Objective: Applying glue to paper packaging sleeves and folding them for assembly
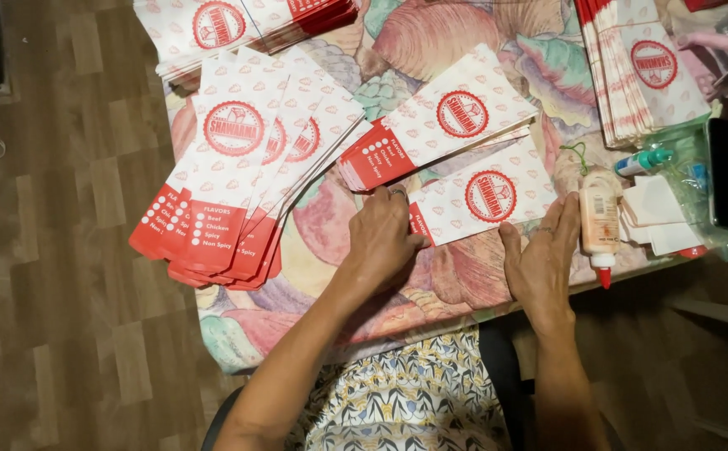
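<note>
Pressing flat, both open hands (464, 246) bracket a paper sleeve (485, 196) near the table edge (431, 321).

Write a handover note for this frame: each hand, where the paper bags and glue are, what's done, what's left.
Left hand: flat, pressing the red end of the single paper bag on the table.
Right hand: open, resting at that bag's lower right edge, holding nothing.
Glue bottle: lying beside the right hand, red tip toward the table edge.
Done, as it appears: fanned stack of bags at left, another small pile above the hands.
Left: apparently the flat stack at upper right.
</note>
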